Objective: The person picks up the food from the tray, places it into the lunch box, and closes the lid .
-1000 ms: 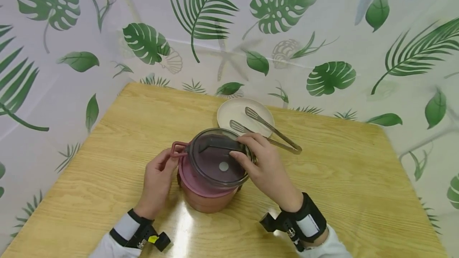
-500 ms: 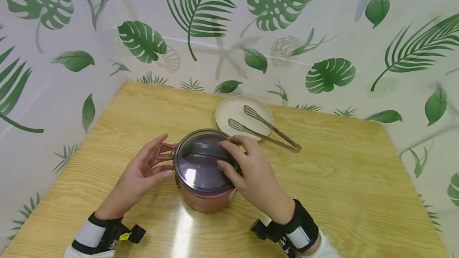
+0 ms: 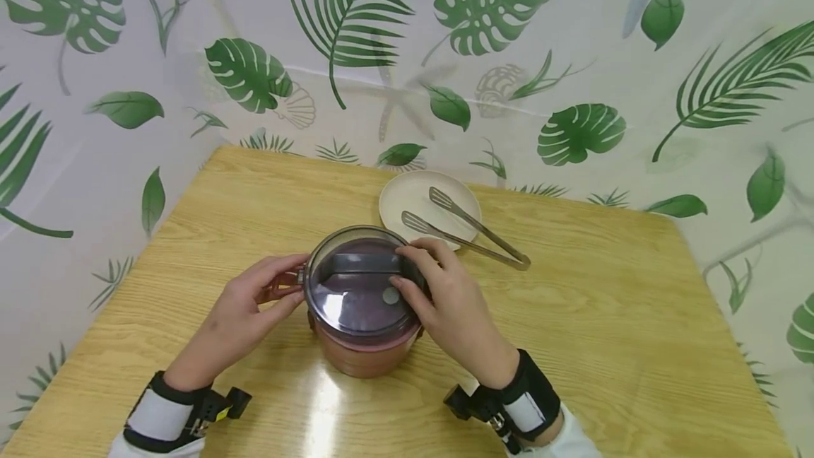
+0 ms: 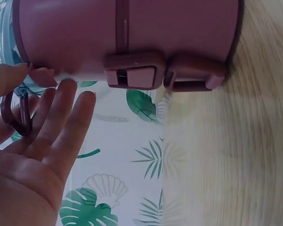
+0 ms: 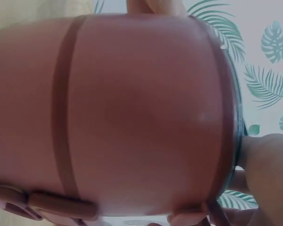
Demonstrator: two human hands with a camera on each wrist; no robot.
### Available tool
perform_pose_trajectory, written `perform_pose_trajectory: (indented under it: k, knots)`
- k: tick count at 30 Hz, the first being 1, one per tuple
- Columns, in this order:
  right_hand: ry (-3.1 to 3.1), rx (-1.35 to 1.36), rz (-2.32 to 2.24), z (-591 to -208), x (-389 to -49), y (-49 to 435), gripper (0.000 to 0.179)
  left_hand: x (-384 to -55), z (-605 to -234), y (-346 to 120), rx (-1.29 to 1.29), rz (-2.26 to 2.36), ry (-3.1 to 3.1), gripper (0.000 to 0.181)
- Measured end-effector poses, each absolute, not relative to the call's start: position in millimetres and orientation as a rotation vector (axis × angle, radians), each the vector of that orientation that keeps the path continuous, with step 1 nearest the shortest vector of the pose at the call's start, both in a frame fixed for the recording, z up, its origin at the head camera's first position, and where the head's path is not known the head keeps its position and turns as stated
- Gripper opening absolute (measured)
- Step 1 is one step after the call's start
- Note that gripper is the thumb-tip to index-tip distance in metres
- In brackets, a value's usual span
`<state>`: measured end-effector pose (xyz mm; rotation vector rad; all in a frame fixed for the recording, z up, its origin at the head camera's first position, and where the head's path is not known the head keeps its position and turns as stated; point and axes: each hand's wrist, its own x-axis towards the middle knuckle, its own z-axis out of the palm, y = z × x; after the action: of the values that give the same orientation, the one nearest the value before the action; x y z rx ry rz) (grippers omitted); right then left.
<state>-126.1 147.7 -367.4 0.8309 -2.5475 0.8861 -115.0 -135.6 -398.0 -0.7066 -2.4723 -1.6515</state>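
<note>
A pink stacked lunch box (image 3: 362, 360) stands upright at the near middle of the table. Over its top lies a round see-through dark lid (image 3: 346, 302) with a grey bar handle (image 3: 365, 263). At the lid's left edge, my left hand (image 3: 238, 316) has thumb and forefinger around a reddish loop clasp (image 4: 25, 115), the other fingers stretched out beside the box wall. My right hand (image 3: 459, 306) grips the lid's right side, its forefinger at the handle's end and its thumb on the lid top. Its outer fingers are partly hidden.
Behind the lunch box is a cream plate (image 3: 397, 193), with metal tongs (image 3: 490, 233) lying across it and reaching onto the wooden table (image 3: 604, 302). More latches (image 4: 141, 75) sit lower on the box's side. A leaf-printed cloth (image 3: 381, 34) hangs behind the table.
The lid has moved left and down, from tilted and off-centre to lying over the box. My left hand let go of the clasp, spread its fingers, then closed in around it.
</note>
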Motion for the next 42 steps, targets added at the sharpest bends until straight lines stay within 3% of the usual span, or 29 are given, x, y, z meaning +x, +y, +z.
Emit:
perform_pose_trajectory:
  k: [15,25,33,42]
  knots:
    - [-2.657,0.742,1.167,-376,-142,158,0.052,-125,-396,-139,-0.82,-1.278,-2.706,0.032]
    - [-2.689,1.085,1.315,-380,-127,192,0.054,-133,-389,-145,-0.989,-1.277,-2.803,0.033]
    - [-2.663,1.105,1.222,-381,-119,204,0.032,-124,-387,-138,-0.994,-0.997,-2.778,0.04]
    - [-2.674,1.148,1.287,-388,-128,206,0.031,-130,-381,-143,-1.062,-1.083,-2.845,0.028]
